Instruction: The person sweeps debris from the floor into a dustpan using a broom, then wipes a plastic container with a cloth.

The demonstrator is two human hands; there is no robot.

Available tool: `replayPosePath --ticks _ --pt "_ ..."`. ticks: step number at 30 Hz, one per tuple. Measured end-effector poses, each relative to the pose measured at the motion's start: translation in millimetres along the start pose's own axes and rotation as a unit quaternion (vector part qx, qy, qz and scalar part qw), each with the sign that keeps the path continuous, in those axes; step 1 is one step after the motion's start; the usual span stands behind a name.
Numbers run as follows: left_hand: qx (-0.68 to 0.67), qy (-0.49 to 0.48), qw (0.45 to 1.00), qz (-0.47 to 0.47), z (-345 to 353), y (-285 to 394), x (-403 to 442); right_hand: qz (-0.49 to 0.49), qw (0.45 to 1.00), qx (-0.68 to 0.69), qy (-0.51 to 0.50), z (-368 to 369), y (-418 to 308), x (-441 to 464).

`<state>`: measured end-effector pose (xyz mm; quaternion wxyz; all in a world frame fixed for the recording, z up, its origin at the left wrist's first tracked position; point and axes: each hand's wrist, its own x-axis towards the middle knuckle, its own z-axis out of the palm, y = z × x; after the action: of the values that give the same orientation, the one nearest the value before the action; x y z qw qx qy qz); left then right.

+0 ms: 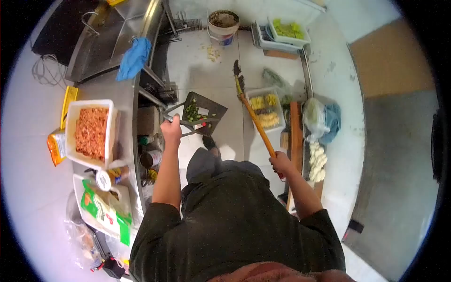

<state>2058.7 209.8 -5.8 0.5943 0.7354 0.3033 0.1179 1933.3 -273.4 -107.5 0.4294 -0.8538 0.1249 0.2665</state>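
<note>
My left hand [171, 131] is closed around the handle of a dark dustpan [217, 113]. Green vegetable scraps [192, 111] and bits of white and red litter lie in the pan. In my right hand [281, 163] is the orange handle of a broom [257, 121], its dark, clumpy end pointing away from me above the floor tiles; whether that end touches the floor I cannot tell. Pale yellowish scraps [212, 52] are scattered on the floor ahead, close to a dirty white bucket [224, 35].
Along the left runs a steel counter [123, 101] with a tub of minced meat [92, 134] and a blue cloth [135, 58]. To the right, a container of yellow food [266, 107] stands low, near a wooden board [296, 134]. Trays with green leaves [287, 30] stand far right.
</note>
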Motion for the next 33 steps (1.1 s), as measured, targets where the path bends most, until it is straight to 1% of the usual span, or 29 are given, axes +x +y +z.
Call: replayPosePath --ticks 3,4,6,8,10,12,15,17,18,19,21,22,23,24,25,27,28,29,31,32,33 --pt "0.163 0.001 0.987 0.000 31.1 21.6 56.9 0.049 0.996 0.037 -0.058 -21.8 -67.5 79.4" --pt "0.143 -0.006 0.989 -0.031 37.3 30.8 73.4 0.060 0.994 0.051 -0.072 -26.4 -91.4 108.1" --pt "0.136 -0.011 0.990 -0.035 57.7 43.2 106.2 0.096 0.986 0.080 -0.107 -34.5 -119.2 162.5" --pt "0.131 -0.004 0.991 -0.034 76.6 49.2 138.3 0.113 0.984 0.033 -0.133 -46.6 -155.9 220.3" --pt "0.173 -0.012 0.985 -0.020 95.2 50.1 169.3 0.109 0.980 -0.077 -0.148 -67.2 -220.9 267.6" --pt "0.216 -0.002 0.976 -0.018 113.6 50.5 203.3 0.027 0.986 -0.082 -0.143 -84.5 -284.5 309.5" --pt "0.282 0.037 0.958 -0.038 148.1 47.1 247.9 0.111 0.968 0.038 -0.223 -102.5 -352.5 410.2" --pt "0.302 0.035 0.950 -0.071 174.0 52.3 279.4 0.057 0.965 0.017 -0.257 -93.9 -365.4 500.1" --pt "0.316 0.028 0.944 -0.090 181.8 52.0 294.2 0.032 0.968 0.017 -0.249 -82.3 -371.7 539.6" --pt "0.300 0.039 0.947 -0.113 189.4 47.3 311.3 0.010 0.971 0.019 -0.239 -72.9 -380.9 575.7" --pt "0.264 0.063 0.948 -0.166 202.3 33.5 336.6 0.098 0.944 0.136 -0.285 -64.1 -411.3 633.1" --pt "0.301 0.083 0.928 -0.203 219.4 66.6 348.7 0.124 0.932 0.200 -0.276 -58.9 -422.1 651.5" --pt "0.243 0.077 0.951 -0.175 225.7 73.7 359.0 0.148 0.916 0.262 -0.266 -53.7 -433.5 668.4" --pt "0.249 0.103 0.952 -0.147 234.4 81.1 368.5 0.170 0.896 0.324 -0.252 -51.1 -442.1 682.0" --pt "0.255 0.129 0.951 -0.116 241.5 83.4 378.9 0.176 0.888 0.345 -0.247 -50.2 -447.1 689.9" --pt "0.242 0.133 0.951 -0.139 233.2 50.3 400.4 0.189 0.874 0.380 -0.237 -52.1 -452.4 689.4" --pt "0.235 0.136 0.951 -0.152 233.0 45.3 407.6 0.200 0.869 0.391 -0.229 -52.9 -452.3 683.1" --pt "0.249 0.124 0.941 -0.193 232.7 40.1 415.2 0.210 0.864 0.402 -0.220 -55.2 -452.0 673.0" --pt "0.272 0.103 0.916 -0.276 240.2 58.4 431.2 0.236 0.853 0.416 -0.207 -63.9 -460.5 649.0" --pt "0.304 0.118 0.912 -0.250 244.5 55.7 435.7 0.249 0.848 0.424 -0.198 -71.2 -470.4 637.7" --pt "0.290 0.104 0.921 -0.240 246.0 52.6 441.4 0.263 0.842 0.432 -0.188 -75.2 -474.2 627.7"
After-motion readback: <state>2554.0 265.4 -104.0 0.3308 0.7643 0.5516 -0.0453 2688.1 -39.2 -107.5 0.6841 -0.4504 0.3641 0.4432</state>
